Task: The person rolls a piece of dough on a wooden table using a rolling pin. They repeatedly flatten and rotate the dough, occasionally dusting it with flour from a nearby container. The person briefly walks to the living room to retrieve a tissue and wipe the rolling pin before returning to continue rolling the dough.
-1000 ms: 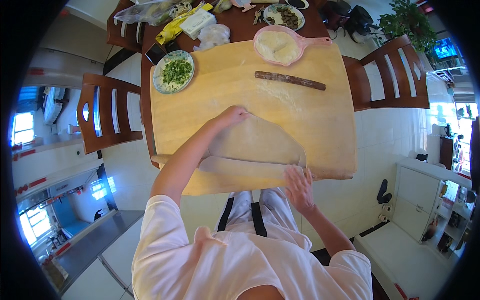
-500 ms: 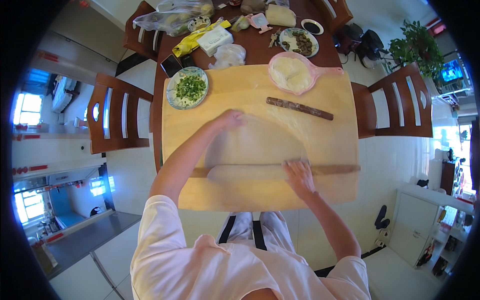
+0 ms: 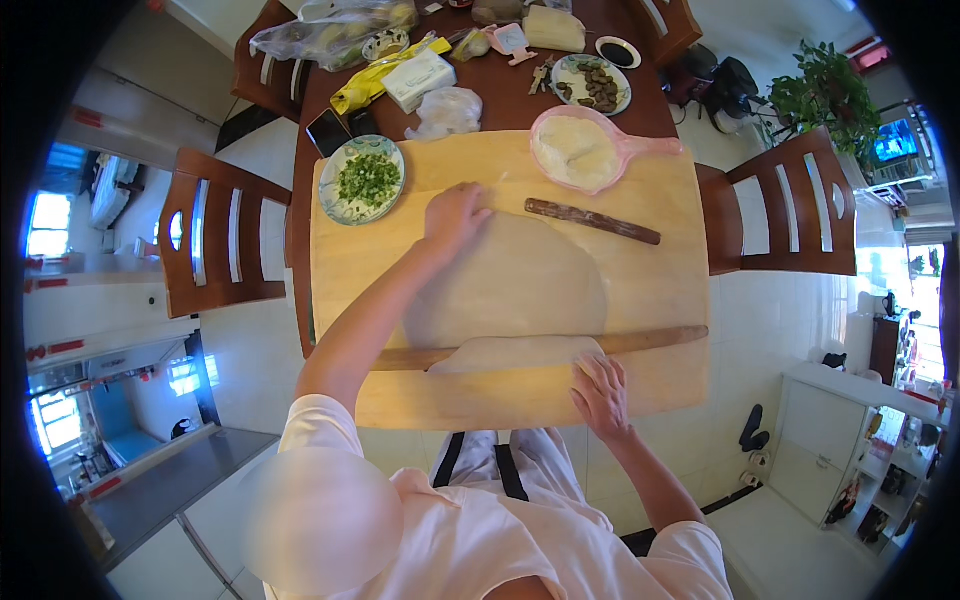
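A large, thin dough sheet (image 3: 510, 275) lies floured on the wooden board (image 3: 660, 385). A long rolling pin (image 3: 655, 339) crosses its near part, and a flap of dough folds over the pin toward me. My left hand (image 3: 457, 215) is at the sheet's far left edge, fingers curled and thumb against the dough; the fingertips are partly hidden. My right hand (image 3: 601, 395) lies flat with fingers stretched out, just on the near side of the pin, fingertips by the flap's right end. It grips nothing.
A plate of chopped green onion (image 3: 366, 180) stands at the board's far left. A pink ladle-shaped bowl of flour (image 3: 575, 150) and a short dark rolling pin (image 3: 592, 221) are at far right. Behind are a plate of brown pieces (image 3: 597, 85), a tissue pack (image 3: 420, 80) and bags.
My left hand has moved farther away along the dough's far edge. My right hand has come off the pin toward me. The pin has tilted slightly, its right end farther off.
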Motion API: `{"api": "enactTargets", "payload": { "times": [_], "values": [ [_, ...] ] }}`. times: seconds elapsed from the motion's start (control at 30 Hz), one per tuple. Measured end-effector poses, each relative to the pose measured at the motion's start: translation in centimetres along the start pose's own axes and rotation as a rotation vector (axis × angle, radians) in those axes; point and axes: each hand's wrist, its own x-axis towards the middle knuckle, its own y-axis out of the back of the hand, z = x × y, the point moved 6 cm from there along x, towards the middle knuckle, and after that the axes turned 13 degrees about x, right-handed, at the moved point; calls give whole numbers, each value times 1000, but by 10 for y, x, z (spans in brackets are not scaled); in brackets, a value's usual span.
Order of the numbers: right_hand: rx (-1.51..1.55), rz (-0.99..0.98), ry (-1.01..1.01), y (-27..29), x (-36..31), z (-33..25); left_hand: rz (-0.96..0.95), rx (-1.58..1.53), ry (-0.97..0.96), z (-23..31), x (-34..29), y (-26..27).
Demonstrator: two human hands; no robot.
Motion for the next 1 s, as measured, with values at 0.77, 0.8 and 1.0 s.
{"api": "enactTargets", "payload": {
  "times": [0.77, 0.8, 1.0],
  "values": [
    [-70, -56, -92, -3, -17, 24, 356, -392, 13, 125, 38, -73],
    [-36, -60, -77, -3, -24, 21, 419, -409, -1, 130, 32, -75],
    [-24, -98, -105, -10, -44, 13, 406, -203, -161, 120, -1, -61]
  ]
}}
